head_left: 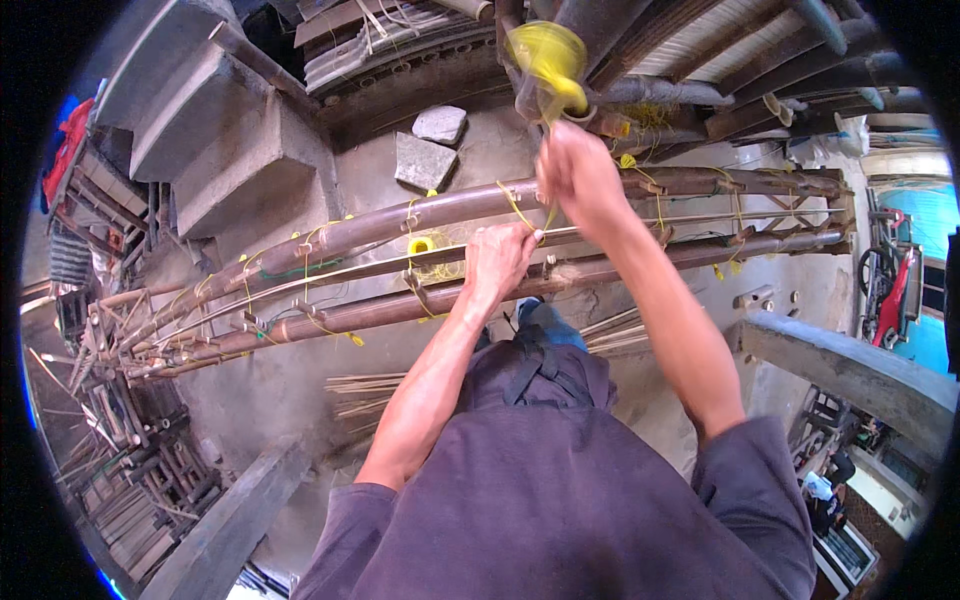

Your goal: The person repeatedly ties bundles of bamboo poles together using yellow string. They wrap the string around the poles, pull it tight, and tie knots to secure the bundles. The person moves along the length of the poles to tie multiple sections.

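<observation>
A long frame of two brown bamboo poles [370,226] runs from left to right in front of me, with thin split strips [390,267] between them and yellow twine ties along it. My left hand [498,262] is closed over the strips, its fingertips pinching yellow twine [518,205] at the middle of the frame. Above the far pole my right hand [583,175], smeared by motion, is closed on the twine. Just beyond it is a blurred bundle of yellow twine [550,62], seemingly in clear plastic. What lies inside my fists is hidden.
A yellow twine roll [421,245] lies on the floor beyond the near pole. Two grey stone blocks [425,160] and concrete steps [220,140] are on the far side. Stacked bamboo [690,90] fills the far right. Concrete beams [850,365] and a red bicycle [893,290] are at right.
</observation>
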Demonstrator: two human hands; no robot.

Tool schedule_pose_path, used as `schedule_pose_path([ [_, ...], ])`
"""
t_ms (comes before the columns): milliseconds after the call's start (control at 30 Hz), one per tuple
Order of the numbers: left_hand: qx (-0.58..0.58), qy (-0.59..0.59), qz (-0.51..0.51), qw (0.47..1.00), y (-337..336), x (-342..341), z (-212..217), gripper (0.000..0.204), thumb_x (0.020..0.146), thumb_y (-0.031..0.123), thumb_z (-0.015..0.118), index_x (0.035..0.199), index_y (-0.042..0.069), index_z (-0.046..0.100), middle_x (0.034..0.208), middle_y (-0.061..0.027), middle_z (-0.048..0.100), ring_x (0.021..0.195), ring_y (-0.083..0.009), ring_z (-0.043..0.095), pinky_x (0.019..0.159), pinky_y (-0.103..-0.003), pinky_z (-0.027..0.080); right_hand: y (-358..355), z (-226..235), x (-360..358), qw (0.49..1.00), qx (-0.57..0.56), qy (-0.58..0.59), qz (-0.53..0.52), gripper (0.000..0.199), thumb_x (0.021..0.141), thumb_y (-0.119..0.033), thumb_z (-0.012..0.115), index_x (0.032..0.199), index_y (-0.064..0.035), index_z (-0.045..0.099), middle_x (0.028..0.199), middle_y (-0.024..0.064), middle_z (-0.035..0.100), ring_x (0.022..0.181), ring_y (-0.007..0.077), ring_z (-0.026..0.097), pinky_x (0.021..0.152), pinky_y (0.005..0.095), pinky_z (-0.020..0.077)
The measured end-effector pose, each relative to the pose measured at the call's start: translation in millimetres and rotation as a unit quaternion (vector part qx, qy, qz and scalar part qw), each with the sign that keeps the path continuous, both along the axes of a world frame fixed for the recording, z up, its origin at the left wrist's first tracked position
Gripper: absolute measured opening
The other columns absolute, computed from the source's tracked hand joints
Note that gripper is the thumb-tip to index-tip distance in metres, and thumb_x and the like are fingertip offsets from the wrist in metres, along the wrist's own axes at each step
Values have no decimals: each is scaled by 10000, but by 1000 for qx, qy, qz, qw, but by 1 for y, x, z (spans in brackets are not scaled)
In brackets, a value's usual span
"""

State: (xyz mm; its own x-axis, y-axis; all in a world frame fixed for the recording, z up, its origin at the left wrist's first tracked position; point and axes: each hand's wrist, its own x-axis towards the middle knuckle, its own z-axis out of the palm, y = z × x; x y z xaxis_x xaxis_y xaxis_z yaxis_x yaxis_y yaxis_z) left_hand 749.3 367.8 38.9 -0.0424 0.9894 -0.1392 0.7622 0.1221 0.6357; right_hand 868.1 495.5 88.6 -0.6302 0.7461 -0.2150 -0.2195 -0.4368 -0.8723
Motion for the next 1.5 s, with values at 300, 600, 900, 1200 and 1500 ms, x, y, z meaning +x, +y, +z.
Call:
schedule_pose_path([
  [300,-29,-387,6,922,67,14,53,303,943,330,542,902,43,631,772,-5,607,816,-114,578,736,-310,458,-170,-89,25,851,368,-292,237,252,847,-255,500,798,-39,621,761,186,653,697,359,647,617,479,514],
  [600,-245,-513,280,773,141,-25,-76,221,882,230,532,709,107,473,608,22,376,498,-91,327,465,-233,315,-78,-24,75,796,528,-295,-32,159,721,-132,649,868,-78,622,870,103,616,880,324,605,730,400,518],
  [900,149,-589,418,676,98,-156,-8,177,953,208,469,1014,85,580,612,35,365,551,-55,392,553,-253,437,4,16,106,574,543,-576,210,74,778,-133,625,835,-87,612,757,166,641,746,350,642,626,421,500],
  [1200,-7,2,-28,1000,89,-217,-23,376,891,295,534,1162,47,614,1198,-204,577,1197,-312,499,1019,-414,392,-84,61,63,663,396,-632,-59,184,868,-216,594,901,-50,666,765,166,655,702,311,661,639,395,495],
  [1500,108,-119,-122,979,45,-163,45,272,865,241,566,1051,56,637,1064,-145,628,1018,-299,597,893,-397,467,-75,-45,83,772,190,-456,-399,338,872,-354,625,917,-29,708,793,74,694,747,112,589,713,275,453],
])
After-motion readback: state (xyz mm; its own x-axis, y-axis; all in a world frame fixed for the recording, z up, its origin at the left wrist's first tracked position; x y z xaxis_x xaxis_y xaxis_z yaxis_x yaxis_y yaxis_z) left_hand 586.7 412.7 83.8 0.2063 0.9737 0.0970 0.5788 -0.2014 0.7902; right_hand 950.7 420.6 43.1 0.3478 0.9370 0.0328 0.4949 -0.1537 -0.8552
